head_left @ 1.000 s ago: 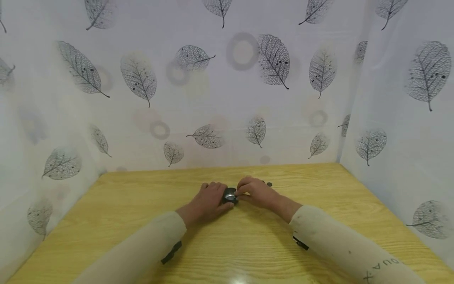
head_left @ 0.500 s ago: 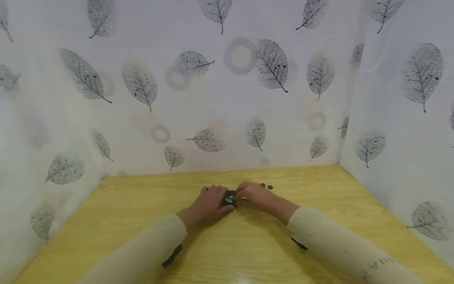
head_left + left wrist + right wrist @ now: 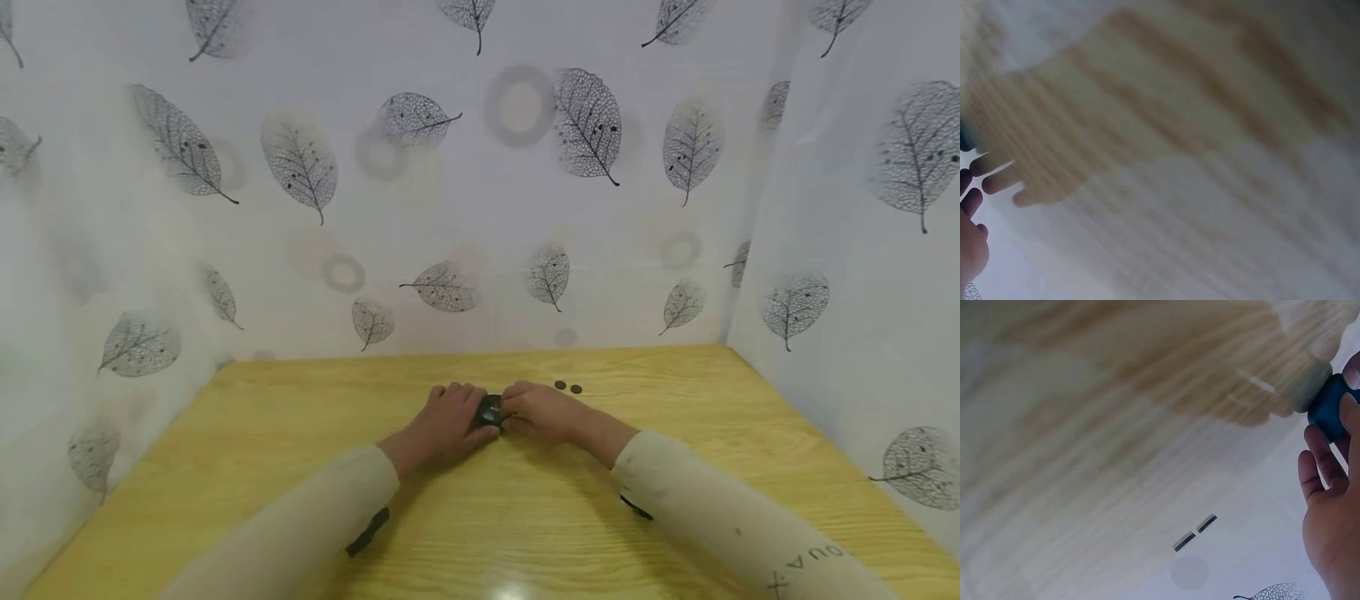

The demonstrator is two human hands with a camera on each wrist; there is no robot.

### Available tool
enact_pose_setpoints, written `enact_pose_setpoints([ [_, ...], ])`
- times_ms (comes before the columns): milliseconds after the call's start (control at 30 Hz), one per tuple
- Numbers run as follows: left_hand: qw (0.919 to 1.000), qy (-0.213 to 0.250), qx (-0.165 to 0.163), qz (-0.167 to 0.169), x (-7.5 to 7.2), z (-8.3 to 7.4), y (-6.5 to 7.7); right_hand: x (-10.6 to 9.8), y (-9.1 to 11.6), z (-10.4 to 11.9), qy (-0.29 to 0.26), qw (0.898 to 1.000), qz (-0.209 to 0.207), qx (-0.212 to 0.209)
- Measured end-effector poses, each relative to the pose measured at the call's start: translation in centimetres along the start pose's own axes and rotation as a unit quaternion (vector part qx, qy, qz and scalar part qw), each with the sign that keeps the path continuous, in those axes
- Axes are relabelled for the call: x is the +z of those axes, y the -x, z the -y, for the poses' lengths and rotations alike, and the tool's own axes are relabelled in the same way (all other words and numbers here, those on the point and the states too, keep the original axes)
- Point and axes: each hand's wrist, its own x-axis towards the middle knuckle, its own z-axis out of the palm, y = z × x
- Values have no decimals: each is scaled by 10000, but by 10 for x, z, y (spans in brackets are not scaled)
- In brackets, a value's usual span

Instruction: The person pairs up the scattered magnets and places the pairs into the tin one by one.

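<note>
A small dark, rounded object (image 3: 491, 411) with a shiny patch on top stands on the wooden table between both hands. It looks blue-teal in the right wrist view, and its exact kind cannot be told. My left hand (image 3: 447, 421) holds its left side, with the thumb in front and the fingers behind. From the right, my right hand (image 3: 546, 412) grips it with thumb and fingertips, covering that side. In the right wrist view, the right hand (image 3: 1338, 512) has its thumb and fingers about the teal body (image 3: 1327, 409). Only part of the left hand (image 3: 971, 247) shows in the left wrist view.
Two small dark discs (image 3: 576, 389) lie side by side on the table (image 3: 480, 517), behind the right hand. White leaf-printed cloth (image 3: 480, 208) rises along the table's back and both sides. Beige sleeves (image 3: 690, 475) cover both forearms.
The right hand's fingers have shifted slightly at the object's right side. Its top shows less bright silver than before. Both discs now show fully beyond the right hand. The left hand keeps its hold.
</note>
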Motion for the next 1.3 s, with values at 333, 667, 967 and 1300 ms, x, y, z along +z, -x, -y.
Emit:
enact_pose_setpoints([
  [333,9999,154,-27,56,1,4,-1,-1,1,-1,-436,9981,-225,384],
  [667,9998,-17,-197,71,2,1,-4,-5,14,-15,736,9767,-1597,1228],
  [967,9999,-69,-80,-59,-3,0,-3,-9,29,-28,1103,9630,-752,2339],
  [1300,9999,-2,-152,7,-2,-2,-5,-11,38,-34,726,9393,304,3340],
])
